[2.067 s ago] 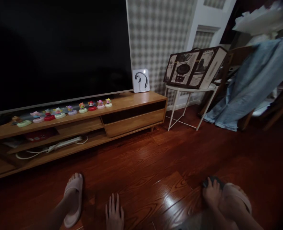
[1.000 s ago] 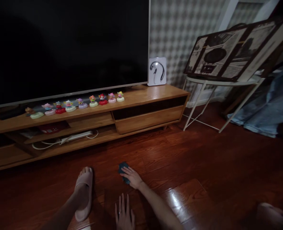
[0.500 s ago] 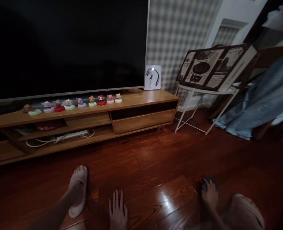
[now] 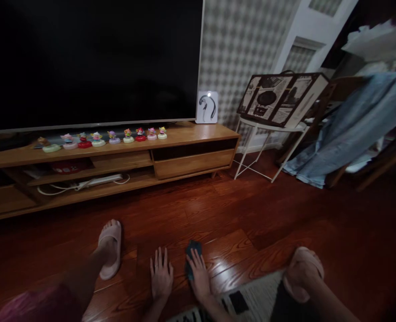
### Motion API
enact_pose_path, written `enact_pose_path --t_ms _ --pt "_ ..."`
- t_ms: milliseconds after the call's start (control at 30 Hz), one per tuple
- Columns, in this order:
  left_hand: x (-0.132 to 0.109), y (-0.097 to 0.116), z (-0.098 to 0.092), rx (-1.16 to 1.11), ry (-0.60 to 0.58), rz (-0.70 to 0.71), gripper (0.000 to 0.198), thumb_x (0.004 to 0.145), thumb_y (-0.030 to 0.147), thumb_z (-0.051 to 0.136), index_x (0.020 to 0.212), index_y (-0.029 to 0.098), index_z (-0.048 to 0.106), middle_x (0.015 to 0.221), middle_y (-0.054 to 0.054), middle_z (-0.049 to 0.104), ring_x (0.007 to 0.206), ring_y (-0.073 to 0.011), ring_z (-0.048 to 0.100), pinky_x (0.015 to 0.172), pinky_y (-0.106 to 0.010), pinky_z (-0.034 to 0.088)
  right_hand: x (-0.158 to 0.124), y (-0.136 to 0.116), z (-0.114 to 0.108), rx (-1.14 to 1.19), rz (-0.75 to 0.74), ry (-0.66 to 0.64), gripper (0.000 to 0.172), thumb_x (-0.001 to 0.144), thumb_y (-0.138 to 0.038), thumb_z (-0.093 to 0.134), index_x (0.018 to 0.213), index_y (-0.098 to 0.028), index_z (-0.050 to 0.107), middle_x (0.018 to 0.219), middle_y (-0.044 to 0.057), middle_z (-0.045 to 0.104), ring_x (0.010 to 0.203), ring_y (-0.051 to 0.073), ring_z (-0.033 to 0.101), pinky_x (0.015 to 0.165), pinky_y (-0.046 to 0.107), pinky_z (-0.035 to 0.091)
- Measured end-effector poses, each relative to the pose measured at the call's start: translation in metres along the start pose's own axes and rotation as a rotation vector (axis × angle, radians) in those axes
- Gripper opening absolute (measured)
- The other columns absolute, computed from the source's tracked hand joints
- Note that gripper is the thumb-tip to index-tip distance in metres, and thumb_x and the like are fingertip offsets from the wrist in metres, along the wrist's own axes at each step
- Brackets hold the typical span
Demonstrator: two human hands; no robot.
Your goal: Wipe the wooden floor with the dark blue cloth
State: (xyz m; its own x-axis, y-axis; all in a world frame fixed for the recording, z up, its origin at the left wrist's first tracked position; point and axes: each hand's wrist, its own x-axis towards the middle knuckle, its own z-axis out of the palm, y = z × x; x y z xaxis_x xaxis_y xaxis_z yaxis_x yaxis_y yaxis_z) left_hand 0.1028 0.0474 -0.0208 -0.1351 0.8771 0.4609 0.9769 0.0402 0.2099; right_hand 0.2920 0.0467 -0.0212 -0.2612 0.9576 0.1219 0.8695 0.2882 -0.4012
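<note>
My right hand (image 4: pixel 200 277) holds a dark teal cloth (image 4: pixel 191 249) down against the glossy wooden floor (image 4: pixel 171 214). Its fingers lie over the cloth, which shows at the left and beyond the fingertips. Just to the left, my left hand (image 4: pixel 161 277) rests palm down on the bare boards, open with the fingers spread and nothing in it. A small gap separates the two hands.
My slippered feet, left (image 4: pixel 111 250) and right (image 4: pixel 303 273), stand either side. A patterned rug (image 4: pixel 260 293) lies close below. Ahead is a wooden TV stand (image 4: pixel 198 165) with several small figurines (image 4: pixel 140 135). A suitcase-like box (image 4: pixel 281 98) sits on a white side table (image 4: pixel 251 167).
My right hand has swept the cloth leftward across the floor, from near my right foot to beside my left hand. The left hand stays flat. The rug has come into view.
</note>
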Motion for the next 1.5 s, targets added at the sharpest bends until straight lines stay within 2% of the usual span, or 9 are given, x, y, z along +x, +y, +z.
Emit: enact_pose_path --t_ms 200,400,500,600,833,1033,1167,1400,1500 --pt "0.000 -0.002 0.004 -0.047 -0.032 -0.031 0.060 0.095 0.026 0.034 0.155 0.022 0.030 0.160 -0.011 0.043 0.151 -0.0247 0.034 0.126 -0.055 0.023 -0.001 0.011 -0.017 -0.116 -0.209 -0.135 0.060 0.084 -0.002 0.051 0.138 -0.026 0.061 0.153 0.010 0.050 0.145 0.022 0.043 0.116 0.044 0.040" --pt "-0.002 -0.003 0.014 -0.045 0.012 -0.035 0.057 0.094 0.026 0.034 0.150 0.020 0.043 0.158 -0.012 0.046 0.148 -0.0253 0.038 0.125 -0.054 0.026 -0.024 0.118 -0.065 -0.206 0.133 0.089 0.070 0.082 0.000 0.035 0.142 -0.028 0.058 0.154 0.005 0.050 0.144 0.021 0.044 0.118 0.047 0.039" --pt "-0.002 -0.002 0.018 -0.045 0.023 -0.031 0.058 0.093 0.027 0.035 0.150 0.021 0.043 0.157 -0.011 0.047 0.148 -0.0249 0.038 0.125 -0.054 0.026 -0.036 0.134 -0.059 -0.209 0.293 0.197 0.076 0.079 -0.001 0.035 0.146 -0.031 0.054 0.155 0.002 0.049 0.144 0.023 0.044 0.118 0.050 0.039" --pt "-0.002 -0.002 0.018 -0.059 0.015 -0.037 0.061 0.093 0.027 0.035 0.153 0.022 0.036 0.158 -0.010 0.046 0.150 -0.0246 0.036 0.125 -0.054 0.025 -0.034 0.100 -0.029 -0.194 0.334 0.219 0.083 0.077 -0.001 0.035 0.154 -0.030 0.041 0.155 0.004 0.048 0.142 0.028 0.046 0.115 0.053 0.042" --pt "-0.002 -0.003 0.014 -0.066 -0.039 -0.035 0.060 0.092 0.029 0.036 0.152 0.021 0.039 0.158 -0.010 0.046 0.150 -0.0248 0.035 0.126 -0.053 0.023 -0.022 -0.019 0.053 -0.082 -0.055 0.019 0.098 0.075 -0.007 0.046 0.162 -0.031 0.006 0.159 0.007 0.037 0.123 0.032 0.064 0.095 0.048 0.058" --pt "-0.003 -0.001 0.022 -0.027 0.020 -0.041 0.058 0.092 0.030 0.035 0.148 0.019 0.046 0.156 -0.011 0.049 0.149 -0.0248 0.038 0.126 -0.053 0.023 0.020 -0.001 0.016 -0.066 0.062 0.059 0.098 0.068 -0.004 0.053 0.160 -0.025 0.026 0.165 0.006 0.025 0.152 0.031 0.025 0.121 0.058 0.031" --pt "-0.004 0.000 0.023 -0.035 0.038 -0.038 0.059 0.092 0.030 0.034 0.148 0.018 0.045 0.157 -0.012 0.048 0.148 -0.0251 0.039 0.126 -0.052 0.023 0.048 0.018 -0.020 -0.079 0.180 0.040 0.094 0.067 0.001 0.045 0.158 -0.020 0.033 0.165 0.007 0.025 0.153 0.026 0.021 0.124 0.055 0.025" --pt "-0.004 -0.003 0.018 -0.083 -0.042 -0.035 0.063 0.092 0.029 0.039 0.154 0.021 0.034 0.160 -0.011 0.042 0.151 -0.0257 0.034 0.126 -0.053 0.021 -0.039 0.002 0.039 -0.131 -0.339 -0.064 0.084 0.078 0.001 0.044 0.155 -0.033 0.039 0.156 0.003 0.045 0.143 0.022 0.045 0.113 0.042 0.047" --pt "-0.001 -0.002 0.013 -0.048 -0.082 -0.049 0.060 0.092 0.029 0.037 0.151 0.020 0.041 0.159 -0.011 0.044 0.150 -0.0253 0.035 0.126 -0.052 0.022 -0.060 -0.013 0.046 -0.080 -0.366 -0.137 0.089 0.079 -0.005 0.049 0.160 -0.033 0.025 0.161 0.005 0.034 0.146 0.024 0.039 0.115 0.044 0.043"
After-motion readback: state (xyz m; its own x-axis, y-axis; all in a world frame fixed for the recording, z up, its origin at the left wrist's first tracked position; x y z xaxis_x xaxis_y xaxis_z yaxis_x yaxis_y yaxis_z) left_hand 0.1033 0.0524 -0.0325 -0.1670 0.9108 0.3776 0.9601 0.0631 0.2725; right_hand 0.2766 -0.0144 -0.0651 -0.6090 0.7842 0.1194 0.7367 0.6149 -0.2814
